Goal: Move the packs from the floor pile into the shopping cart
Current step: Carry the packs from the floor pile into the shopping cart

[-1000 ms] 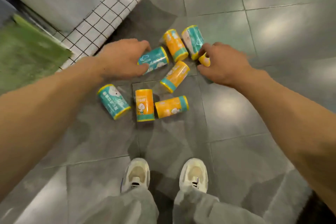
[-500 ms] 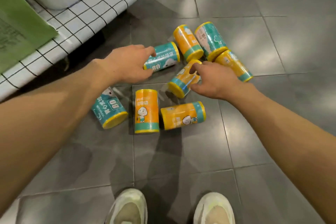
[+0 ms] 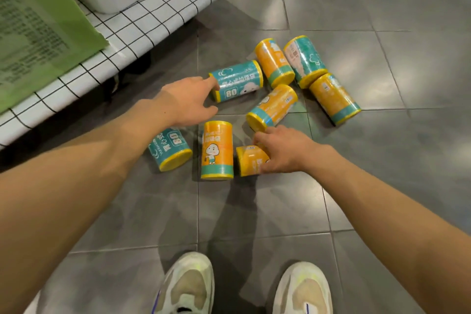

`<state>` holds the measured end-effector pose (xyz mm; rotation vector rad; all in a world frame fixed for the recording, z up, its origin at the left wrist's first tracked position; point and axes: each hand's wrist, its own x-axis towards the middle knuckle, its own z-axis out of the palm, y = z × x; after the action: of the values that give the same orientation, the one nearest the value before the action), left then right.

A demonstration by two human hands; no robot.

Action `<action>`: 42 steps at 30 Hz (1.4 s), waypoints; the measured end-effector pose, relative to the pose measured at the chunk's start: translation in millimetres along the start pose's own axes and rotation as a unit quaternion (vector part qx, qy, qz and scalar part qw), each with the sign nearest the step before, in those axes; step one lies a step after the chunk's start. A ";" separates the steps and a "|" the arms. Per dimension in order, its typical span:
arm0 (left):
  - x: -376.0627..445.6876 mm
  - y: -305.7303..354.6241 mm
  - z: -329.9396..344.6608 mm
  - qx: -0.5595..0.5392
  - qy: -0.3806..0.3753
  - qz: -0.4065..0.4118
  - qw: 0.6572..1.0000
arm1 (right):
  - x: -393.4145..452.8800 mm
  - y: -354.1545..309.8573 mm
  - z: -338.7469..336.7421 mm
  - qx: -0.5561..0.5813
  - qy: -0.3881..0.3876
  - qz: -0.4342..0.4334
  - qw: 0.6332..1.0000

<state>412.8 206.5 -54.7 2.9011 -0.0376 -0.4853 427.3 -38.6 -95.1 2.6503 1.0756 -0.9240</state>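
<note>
**Both hands down on the pile, first packs being taken up**

Eight cylindrical packs lie on their sides on the grey floor tiles (image 3: 356,186), ahead of the person's shoes (image 3: 188,285). The right hand (image 3: 285,153) lies over the nearest orange pack (image 3: 248,160), fingers curled round its far end and thumb below; whether it is gripped or only covered I cannot tell. The left hand (image 3: 188,102) is spread, fingertips touching the end of the teal pack marked 80 (image 3: 237,81), not closed on it. Another teal pack (image 3: 170,149) lies partly under the left forearm, and an orange pack with a cartoon figure (image 3: 216,150) lies between the hands. The shopping cart is not in view; a checked cloth surface (image 3: 142,20) runs along the upper left. The wrappers look glossy and the packs can roll, so each hand should wrap well round the body before lifting
</note>
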 end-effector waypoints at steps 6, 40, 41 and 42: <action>-12.3 -4.0 14.9 0.021 -0.018 -0.032 0.999 | 8.8 -16.9 36.2 -0.031 0.012 0.002 0.999; -23.1 68.5 69.8 -0.620 0.120 -0.206 0.747 | -93.1 -20.0 -62.9 0.820 0.237 0.006 0.521; -25.3 70.4 57.9 -0.646 0.111 -0.179 0.734 | -92.2 -20.3 -62.3 0.819 0.241 0.000 0.520; -28.9 71.3 46.9 -0.665 0.100 -0.155 0.724 | -92.8 -21.7 -62.7 0.819 0.243 -0.007 0.520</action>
<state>370.8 129.4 -74.7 1.4754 0.5830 -0.1000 391.9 -55.8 11.9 4.5367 -0.3337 -1.8544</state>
